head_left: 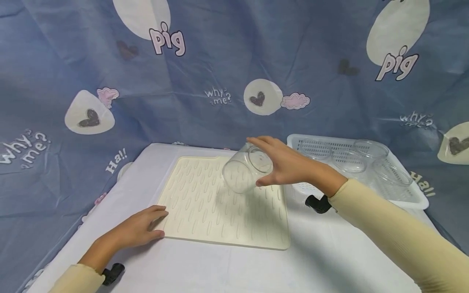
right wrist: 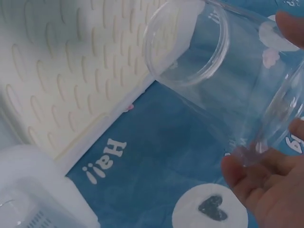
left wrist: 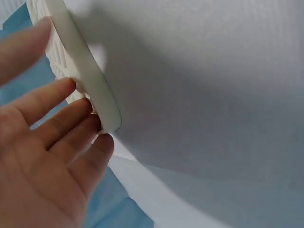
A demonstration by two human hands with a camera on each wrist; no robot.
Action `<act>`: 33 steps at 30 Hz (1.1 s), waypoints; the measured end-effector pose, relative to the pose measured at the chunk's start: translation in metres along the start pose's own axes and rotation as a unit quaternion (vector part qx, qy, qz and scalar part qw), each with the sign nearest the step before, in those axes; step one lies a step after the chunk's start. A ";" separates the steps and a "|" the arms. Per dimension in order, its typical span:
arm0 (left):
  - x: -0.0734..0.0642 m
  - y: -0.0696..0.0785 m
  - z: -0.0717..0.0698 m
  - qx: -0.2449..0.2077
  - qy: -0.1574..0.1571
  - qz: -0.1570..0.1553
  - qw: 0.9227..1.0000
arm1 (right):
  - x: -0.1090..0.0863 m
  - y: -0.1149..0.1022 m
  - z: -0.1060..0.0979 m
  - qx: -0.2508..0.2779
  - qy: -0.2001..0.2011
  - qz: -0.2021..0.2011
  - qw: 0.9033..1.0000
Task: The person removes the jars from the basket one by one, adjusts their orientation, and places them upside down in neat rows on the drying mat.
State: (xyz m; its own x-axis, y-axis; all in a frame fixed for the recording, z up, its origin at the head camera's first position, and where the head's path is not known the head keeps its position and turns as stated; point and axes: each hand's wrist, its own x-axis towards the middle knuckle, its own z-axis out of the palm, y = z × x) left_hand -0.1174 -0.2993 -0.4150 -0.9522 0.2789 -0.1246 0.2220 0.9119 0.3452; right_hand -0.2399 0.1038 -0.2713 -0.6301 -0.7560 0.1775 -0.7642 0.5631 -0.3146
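Right hand (head_left: 285, 162) holds cup (head_left: 239, 174), probably glass.

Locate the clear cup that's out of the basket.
Head view, just right of centre: the clear cup is tilted in the right hand, above the cream mat and left of the white basket.

Room lay over the mat (head_left: 205, 211) between the left hand (head_left: 137, 228) and the raised glass (head_left: 239, 176). The right sleeve (head_left: 388, 232) barred the near approach to the basket (head_left: 417, 198), which held more glasses (head_left: 349, 161); behind the mat, the curtain (head_left: 216, 61) blocked reach.
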 end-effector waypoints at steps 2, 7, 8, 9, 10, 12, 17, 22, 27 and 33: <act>0.001 0.003 -0.001 0.002 -0.007 -0.011 1.000 | 0.005 -0.001 0.001 0.006 -0.006 0.007 1.000; 0.006 0.009 -0.003 0.002 -0.018 -0.036 0.999 | 0.018 0.001 0.006 0.015 -0.009 0.016 1.000; 0.007 0.009 -0.004 0.001 -0.018 -0.037 0.999 | 0.021 0.002 0.007 0.016 -0.007 0.018 1.000; 0.007 0.009 -0.004 0.001 -0.018 -0.036 0.999 | 0.023 0.002 0.008 0.016 -0.007 0.021 1.000; 0.008 0.009 -0.004 0.000 -0.018 -0.034 0.999 | 0.026 0.003 0.009 0.019 -0.006 0.023 1.000; 0.008 0.008 -0.003 0.001 -0.017 -0.031 0.999 | 0.030 0.004 0.010 0.021 -0.004 0.027 0.999; 0.009 0.008 0.000 -0.001 -0.015 -0.034 0.999 | 0.039 0.006 0.012 0.016 -0.001 0.047 0.999; 0.009 0.009 -0.001 0.001 -0.020 -0.039 0.999 | 0.052 0.007 0.017 0.027 -0.011 0.071 0.997; 0.007 0.010 -0.003 -0.002 -0.020 -0.049 0.999 | 0.070 0.006 0.027 0.060 -0.022 0.075 0.995; 0.009 0.012 -0.004 0.002 -0.022 -0.055 0.998 | 0.089 0.005 0.043 0.086 -0.020 0.087 0.992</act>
State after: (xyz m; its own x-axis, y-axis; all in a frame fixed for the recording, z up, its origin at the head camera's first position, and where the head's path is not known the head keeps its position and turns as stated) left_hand -0.1240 -0.2872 -0.4085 -0.9605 0.1902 -0.2030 0.1174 0.9388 0.3238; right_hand -0.2940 0.0250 -0.2967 -0.7419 -0.6668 0.0712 -0.6077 0.6236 -0.4918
